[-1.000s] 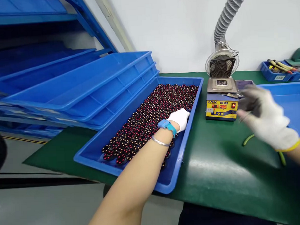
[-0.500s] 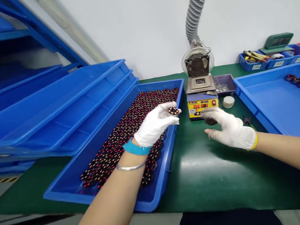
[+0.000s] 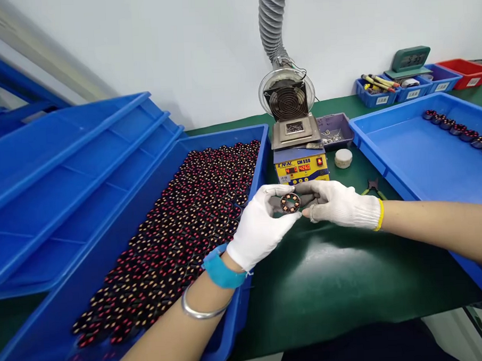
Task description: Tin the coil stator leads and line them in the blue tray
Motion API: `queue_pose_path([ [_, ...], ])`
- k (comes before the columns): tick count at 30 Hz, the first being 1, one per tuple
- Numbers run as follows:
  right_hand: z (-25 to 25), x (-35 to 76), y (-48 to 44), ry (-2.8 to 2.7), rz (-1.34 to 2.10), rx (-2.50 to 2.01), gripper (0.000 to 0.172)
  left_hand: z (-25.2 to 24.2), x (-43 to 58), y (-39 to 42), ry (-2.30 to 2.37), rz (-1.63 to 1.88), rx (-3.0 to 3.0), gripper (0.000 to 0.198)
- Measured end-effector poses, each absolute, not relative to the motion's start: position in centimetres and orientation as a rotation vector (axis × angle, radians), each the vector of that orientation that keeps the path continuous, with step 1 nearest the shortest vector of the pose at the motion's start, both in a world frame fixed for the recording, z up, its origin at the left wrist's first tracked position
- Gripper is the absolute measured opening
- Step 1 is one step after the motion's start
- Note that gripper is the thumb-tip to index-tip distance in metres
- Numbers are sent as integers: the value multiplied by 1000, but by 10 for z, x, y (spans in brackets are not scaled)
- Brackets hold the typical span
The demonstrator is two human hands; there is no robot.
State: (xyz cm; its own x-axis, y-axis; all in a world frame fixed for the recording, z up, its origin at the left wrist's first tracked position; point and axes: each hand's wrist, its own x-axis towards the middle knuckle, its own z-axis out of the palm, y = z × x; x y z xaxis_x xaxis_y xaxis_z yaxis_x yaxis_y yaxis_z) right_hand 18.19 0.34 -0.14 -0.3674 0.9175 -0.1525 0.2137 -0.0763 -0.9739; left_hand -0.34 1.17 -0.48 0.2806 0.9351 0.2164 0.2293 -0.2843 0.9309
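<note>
The head camera looks forward and down across the workbench [image 3: 333,288].

At mid-frame, the fingers of your left hand [image 3: 261,225] partly cover the rim of the ring-shaped part [image 3: 284,204]; whether your right hand [image 3: 340,203] touches it cannot be determined. That hand hides the handle ends of the pliers [image 3: 372,184]. The grey hose [image 3: 272,22] is cut off by the top edge, the stacked trays [image 3: 100,154] by the left. Right of centre, the metal bits [image 3: 332,136] are too small to identify.
</note>
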Motion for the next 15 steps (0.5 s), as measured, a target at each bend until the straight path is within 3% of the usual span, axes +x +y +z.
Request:
queue_pose_path([
  [4, -3, 190, 5, -1747, 1314, -1350, 26, -12, -6, 12, 1101, 1095, 1902, 41],
  [7, -4, 196, 11, -1682, 1140, -1452, 17, -14, -9, 14, 1115, 1077, 1987, 43],
  [12, -3, 193, 14, -1589, 1300, -1345, 33, -9, -7, 13, 1071, 998, 2109, 39],
  [15, -3, 187, 8, -1664, 1417, -1270, 34, -3, -2, 7, 1084, 976, 2187, 32],
])
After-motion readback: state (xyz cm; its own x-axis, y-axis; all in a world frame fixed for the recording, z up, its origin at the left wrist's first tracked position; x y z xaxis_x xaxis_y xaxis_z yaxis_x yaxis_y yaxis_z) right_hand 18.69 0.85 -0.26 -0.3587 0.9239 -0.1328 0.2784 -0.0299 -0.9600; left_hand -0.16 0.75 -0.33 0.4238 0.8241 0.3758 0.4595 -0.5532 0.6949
